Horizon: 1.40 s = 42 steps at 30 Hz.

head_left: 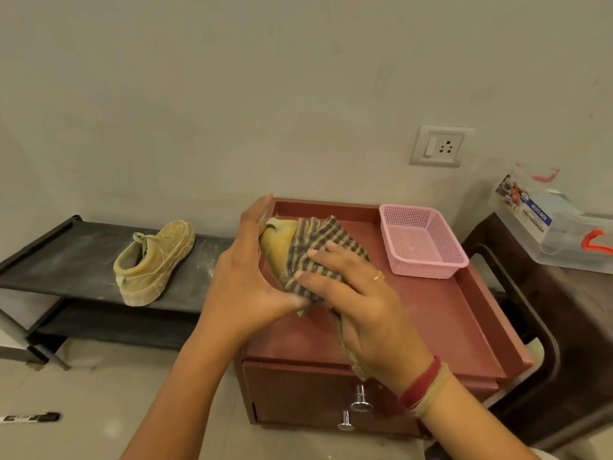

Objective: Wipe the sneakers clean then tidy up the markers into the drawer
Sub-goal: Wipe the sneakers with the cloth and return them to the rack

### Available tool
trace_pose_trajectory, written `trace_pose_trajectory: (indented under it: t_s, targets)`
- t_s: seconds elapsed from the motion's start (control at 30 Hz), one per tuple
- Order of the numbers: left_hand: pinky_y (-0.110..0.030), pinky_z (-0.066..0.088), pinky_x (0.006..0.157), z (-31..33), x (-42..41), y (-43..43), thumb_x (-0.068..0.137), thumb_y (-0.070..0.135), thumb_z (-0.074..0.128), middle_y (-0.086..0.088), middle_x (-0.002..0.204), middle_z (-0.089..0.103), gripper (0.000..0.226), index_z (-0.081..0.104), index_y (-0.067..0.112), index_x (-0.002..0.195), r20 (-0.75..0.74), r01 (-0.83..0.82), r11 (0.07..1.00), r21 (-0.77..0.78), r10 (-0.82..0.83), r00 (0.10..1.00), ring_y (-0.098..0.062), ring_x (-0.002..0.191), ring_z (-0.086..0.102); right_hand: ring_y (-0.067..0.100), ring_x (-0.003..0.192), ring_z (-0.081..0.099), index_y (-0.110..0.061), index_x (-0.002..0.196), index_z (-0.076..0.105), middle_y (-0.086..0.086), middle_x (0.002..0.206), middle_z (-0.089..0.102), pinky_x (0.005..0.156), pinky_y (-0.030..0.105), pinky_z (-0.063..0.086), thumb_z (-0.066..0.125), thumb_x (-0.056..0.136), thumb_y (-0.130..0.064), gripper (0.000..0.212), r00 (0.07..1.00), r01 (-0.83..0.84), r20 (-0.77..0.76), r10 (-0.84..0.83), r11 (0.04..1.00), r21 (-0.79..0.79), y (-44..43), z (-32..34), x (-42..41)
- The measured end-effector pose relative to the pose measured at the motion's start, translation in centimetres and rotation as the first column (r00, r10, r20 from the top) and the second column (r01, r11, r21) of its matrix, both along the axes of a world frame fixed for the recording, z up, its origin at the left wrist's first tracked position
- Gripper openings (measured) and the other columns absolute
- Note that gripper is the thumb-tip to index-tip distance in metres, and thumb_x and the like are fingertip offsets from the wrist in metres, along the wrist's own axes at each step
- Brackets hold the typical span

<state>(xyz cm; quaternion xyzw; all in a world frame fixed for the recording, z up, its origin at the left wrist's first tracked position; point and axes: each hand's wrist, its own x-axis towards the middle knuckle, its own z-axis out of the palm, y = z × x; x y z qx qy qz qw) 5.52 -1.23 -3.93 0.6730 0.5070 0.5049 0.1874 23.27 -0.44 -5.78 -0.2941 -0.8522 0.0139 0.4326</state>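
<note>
My left hand [247, 277] grips a yellow-tan sneaker [275, 249] and holds it up over the reddish-brown drawer cabinet [444, 313]. A striped cloth [318, 250] lies over the shoe, and my right hand [360, 297] presses it against the shoe with fingers wrapped round it. The second sneaker [154, 260], dusty and pale, stands on the black shoe rack [66, 260] to the left. A black and white marker [31, 418] lies on the floor at the far left. The cabinet drawer [298, 390] with its metal knobs is closed.
A pink mesh basket [421, 244] sits on the cabinet top at the back right. A clear plastic storage box [557, 227] stands on a dark stand [564, 310] to the right. A wall socket [439, 146] is behind the cabinet.
</note>
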Motion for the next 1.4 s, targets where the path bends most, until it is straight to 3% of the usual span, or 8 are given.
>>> trace_pose_trajectory:
  t_s: [0.13, 0.27, 0.4, 0.57, 0.67, 1.0, 1.27, 1.4]
  targets:
    - [0.000, 0.035, 0.085, 0.1, -0.2, -0.4, 0.045, 0.042, 0.089, 0.032, 0.116, 0.048, 0.110, 0.028, 0.042, 0.137, -0.006, -0.011, 1.000, -0.011, 0.011, 1.000, 0.016, 0.109, 0.049, 0.014, 0.119, 0.052, -0.018, 0.119, 0.060, 0.002, 0.126, 0.056, 0.099, 0.036, 0.045, 0.033, 0.071, -0.005, 0.057, 0.985, 0.042, -0.155, -0.075, 0.977, -0.209, 1.3, 0.4, 1.2]
    - [0.002, 0.037, 0.077, 0.1, -0.6, -0.6, 0.046, 0.022, 0.094, 0.026, 0.108, 0.055, 0.111, 0.031, 0.032, 0.137, -0.033, -0.015, 1.000, 0.010, 0.015, 0.999, 0.017, 0.099, 0.054, 0.020, 0.123, 0.050, -0.019, 0.116, 0.061, 0.004, 0.124, 0.057, 0.104, 0.028, 0.039, 0.037, 0.081, -0.001, 0.046, 0.998, -0.014, -0.067, 0.010, 0.998, -0.067, -0.9, 0.0, -0.7]
    - [0.007, 0.031, 0.076, 0.1, -0.7, -0.8, 0.046, 0.026, 0.093, 0.029, 0.107, 0.047, 0.109, 0.032, 0.029, 0.136, -0.047, -0.044, 0.999, 0.014, 0.045, 0.998, 0.030, 0.099, 0.042, 0.013, 0.116, 0.053, -0.016, 0.118, 0.061, 0.001, 0.120, 0.058, 0.096, 0.037, 0.046, 0.034, 0.072, -0.003, 0.055, 0.979, 0.016, -0.192, -0.064, 0.970, -0.243, 1.0, 0.0, 0.5]
    - [0.001, 0.038, 0.075, -0.1, -1.2, -0.5, 0.045, 0.035, 0.087, 0.021, 0.107, 0.057, 0.105, 0.033, 0.034, 0.134, 0.013, -0.029, 1.000, -0.007, 0.029, 0.999, 0.015, 0.099, 0.054, 0.021, 0.127, 0.047, -0.025, 0.116, 0.059, 0.003, 0.129, 0.054, 0.106, 0.031, 0.040, 0.034, 0.078, -0.002, 0.051, 0.994, -0.021, -0.108, 0.008, 0.992, -0.124, -0.4, -0.7, -0.9]
    - [0.003, 0.035, 0.078, -0.1, -1.2, -0.6, 0.044, 0.049, 0.081, 0.027, 0.112, 0.052, 0.101, 0.033, 0.037, 0.132, 0.033, -0.044, 0.999, -0.011, 0.045, 0.998, 0.021, 0.104, 0.047, 0.011, 0.121, 0.051, -0.020, 0.118, 0.061, 0.002, 0.124, 0.056, 0.102, 0.033, 0.043, 0.033, 0.074, -0.002, 0.056, 0.965, -0.050, -0.263, -0.024, 0.961, -0.270, 0.7, -0.3, -0.4]
    - [-0.003, 0.035, 0.083, -0.8, -3.2, -1.0, 0.041, 0.059, 0.078, 0.053, 0.114, 0.034, 0.101, 0.031, 0.042, 0.130, -0.072, -0.065, 0.998, -0.023, 0.063, 0.995, 0.026, 0.110, 0.037, 0.007, 0.120, 0.051, -0.016, 0.122, 0.059, 0.002, 0.123, 0.058, 0.102, 0.031, 0.042, 0.035, 0.076, 0.008, 0.058, 0.960, -0.042, -0.272, -0.059, 0.935, -0.352, 1.2, -1.7, -0.6]
    - [-0.001, 0.035, 0.085, -1.5, -5.5, -1.6, 0.043, 0.057, 0.079, 0.052, 0.114, 0.035, 0.102, 0.033, 0.039, 0.132, -0.085, -0.054, 0.997, -0.062, 0.049, 0.995, 0.025, 0.112, 0.038, -0.011, 0.119, 0.044, -0.027, 0.122, 0.056, -0.016, 0.120, 0.054, 0.102, 0.029, 0.040, 0.037, 0.071, 0.008, 0.065, 0.967, -0.036, -0.247, -0.064, 0.924, -0.380, 1.8, -3.5, -1.9]
    - [0.004, 0.033, 0.082, -1.8, -6.0, -2.2, 0.045, 0.048, 0.081, 0.046, 0.116, 0.042, 0.102, 0.035, 0.035, 0.135, -0.086, -0.012, 0.995, -0.101, 0.004, 0.996, 0.022, 0.112, 0.041, 0.004, 0.127, 0.045, -0.020, 0.126, 0.057, -0.005, 0.130, 0.055, 0.109, 0.023, 0.034, 0.035, 0.077, 0.001, 0.058, 0.966, -0.072, -0.257, -0.026, 0.929, -0.364, -0.2, -3.4, -3.4]
